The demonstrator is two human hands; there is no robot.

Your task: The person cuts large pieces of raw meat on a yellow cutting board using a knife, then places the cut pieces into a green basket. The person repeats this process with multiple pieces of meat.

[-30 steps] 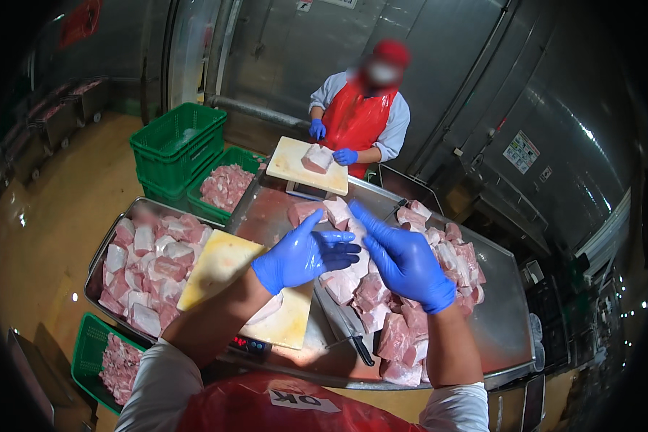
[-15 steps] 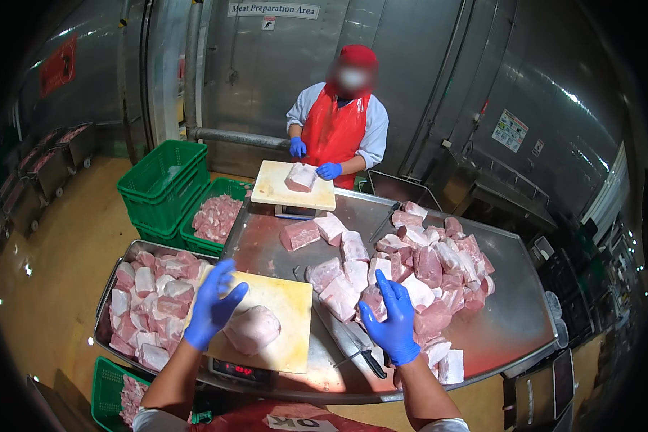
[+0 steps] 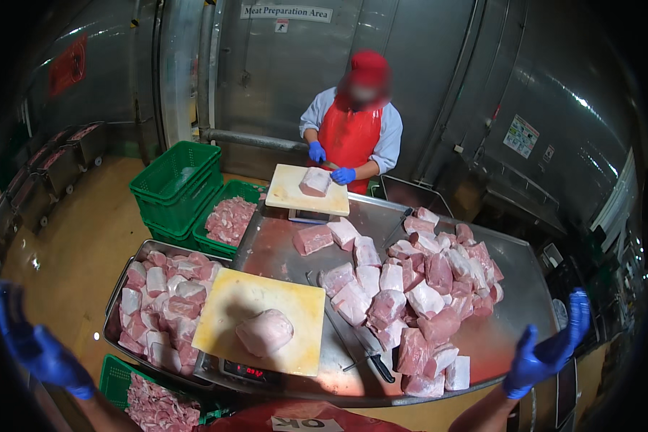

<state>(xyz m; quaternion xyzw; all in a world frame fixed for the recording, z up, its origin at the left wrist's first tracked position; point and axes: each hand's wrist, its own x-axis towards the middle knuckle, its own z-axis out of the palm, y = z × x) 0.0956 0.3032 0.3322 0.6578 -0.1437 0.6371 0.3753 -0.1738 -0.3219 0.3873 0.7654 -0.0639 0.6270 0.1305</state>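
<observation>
Both gloved hands spread open and empty: left hand [image 3: 32, 345] at 8 o'clock, right hand [image 3: 547, 349] at 4. Meat lump [image 3: 265, 332] sits on the yellow board [image 3: 227, 302]; knife [image 3: 363, 347] and meat pile [image 3: 417, 302] lie between it and the right hand.

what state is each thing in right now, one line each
left hand: open, empty, spread wide of the table
right hand: open, empty, raised off the table
meat lump: whole, lying on the yellow board
knife: lying flat on the table, untouched
tray: full of cut pieces
top green crate: empty
</observation>
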